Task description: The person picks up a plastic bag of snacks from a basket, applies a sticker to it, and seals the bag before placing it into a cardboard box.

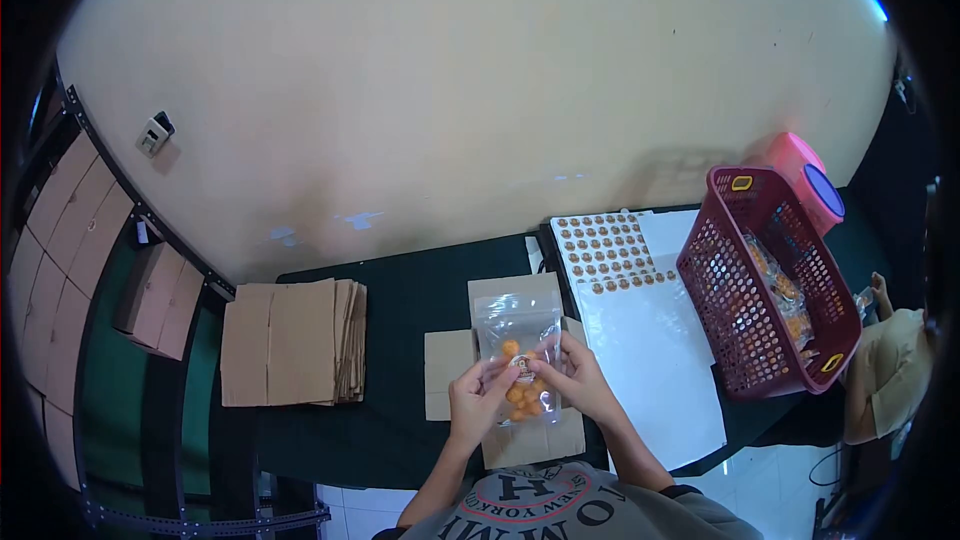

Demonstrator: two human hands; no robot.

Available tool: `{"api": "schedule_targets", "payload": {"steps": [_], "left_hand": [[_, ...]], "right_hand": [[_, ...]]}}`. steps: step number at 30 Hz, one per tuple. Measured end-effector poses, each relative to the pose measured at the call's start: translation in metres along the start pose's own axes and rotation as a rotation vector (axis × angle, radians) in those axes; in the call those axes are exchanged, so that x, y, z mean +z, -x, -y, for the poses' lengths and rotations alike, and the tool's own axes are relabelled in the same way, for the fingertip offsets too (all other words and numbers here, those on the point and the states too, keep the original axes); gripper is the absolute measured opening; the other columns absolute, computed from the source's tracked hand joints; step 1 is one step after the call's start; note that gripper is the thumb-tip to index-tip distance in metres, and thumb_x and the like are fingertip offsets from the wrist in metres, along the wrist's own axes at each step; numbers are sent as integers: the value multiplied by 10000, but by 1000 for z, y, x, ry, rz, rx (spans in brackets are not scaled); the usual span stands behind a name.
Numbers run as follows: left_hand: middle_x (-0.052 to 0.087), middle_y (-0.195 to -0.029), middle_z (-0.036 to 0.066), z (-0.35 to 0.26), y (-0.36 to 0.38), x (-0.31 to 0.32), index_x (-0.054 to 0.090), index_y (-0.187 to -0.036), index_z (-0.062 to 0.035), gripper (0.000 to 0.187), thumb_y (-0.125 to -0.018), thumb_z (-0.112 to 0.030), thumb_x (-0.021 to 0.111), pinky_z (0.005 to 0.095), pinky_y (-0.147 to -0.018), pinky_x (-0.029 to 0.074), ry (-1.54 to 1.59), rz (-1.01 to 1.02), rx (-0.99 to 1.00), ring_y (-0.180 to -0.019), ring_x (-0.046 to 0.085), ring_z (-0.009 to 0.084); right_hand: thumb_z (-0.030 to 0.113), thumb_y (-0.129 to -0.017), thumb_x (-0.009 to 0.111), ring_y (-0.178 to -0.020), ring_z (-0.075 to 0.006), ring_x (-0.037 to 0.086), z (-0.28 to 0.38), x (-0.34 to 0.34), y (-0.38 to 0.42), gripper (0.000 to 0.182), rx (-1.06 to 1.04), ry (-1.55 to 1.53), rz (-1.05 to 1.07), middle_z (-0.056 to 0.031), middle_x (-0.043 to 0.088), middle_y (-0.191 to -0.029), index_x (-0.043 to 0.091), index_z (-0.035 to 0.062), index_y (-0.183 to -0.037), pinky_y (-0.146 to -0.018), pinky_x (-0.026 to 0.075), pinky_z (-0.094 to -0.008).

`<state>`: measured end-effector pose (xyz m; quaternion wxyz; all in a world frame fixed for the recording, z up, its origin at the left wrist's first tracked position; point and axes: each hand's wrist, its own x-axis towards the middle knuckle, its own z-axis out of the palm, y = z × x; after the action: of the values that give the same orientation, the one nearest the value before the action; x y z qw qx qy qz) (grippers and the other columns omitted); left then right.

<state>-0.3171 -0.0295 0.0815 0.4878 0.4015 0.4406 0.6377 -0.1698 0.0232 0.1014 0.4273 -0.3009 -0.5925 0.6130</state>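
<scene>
Between my two hands is a clear plastic pouch (516, 316) with several round orange snacks showing through it. My left hand (474, 402) grips the pouch's left side, its thumb on a round sticker (522, 368) at the front. From the right, my right hand (582, 380) holds the other side, thumb pressed by the same sticker. Both hands are closed on the pouch. Beneath it lies an unfolded cardboard box (530, 448) with its flaps spread. To the right, a white sheet (650, 370) carries rows of round stickers (603, 250), with part of its backing bare.
A stack of flattened cardboard boxes (290, 345) lies left on the dark table (395, 440). A maroon basket (740, 310) with filled pouches stands right, near pink (795, 153) and blue-lidded (823, 192) containers. Another person's arm (860, 400) is at the far right. Boxes (65, 285) fill a shelf at left.
</scene>
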Motion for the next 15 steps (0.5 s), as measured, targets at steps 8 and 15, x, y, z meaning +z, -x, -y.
{"api": "schedule_targets", "payload": {"steps": [8, 15], "left_hand": [[605, -928, 105, 3, -3, -2, 538, -1016, 62, 254, -816, -89, 583, 211, -699, 469, -330, 12, 32, -834, 582, 117], [613, -889, 78, -6, -4, -4, 539, -1033, 42, 293, -815, -147, 597, 194, -654, 463, -93, 35, -81, -790, 579, 93]], "right_hand": [[61, -765, 636, -795, -78, 553, -3, 4, 2, 301, 26, -67, 13, -45, 554, -880, 460, 26, -1006, -680, 466, -220], [64, -757, 646, -782, -66, 550, -3, -4, -1, 266, 89, -24, 59, -27, 559, -870, 492, 22, -970, -687, 460, -210]]}}
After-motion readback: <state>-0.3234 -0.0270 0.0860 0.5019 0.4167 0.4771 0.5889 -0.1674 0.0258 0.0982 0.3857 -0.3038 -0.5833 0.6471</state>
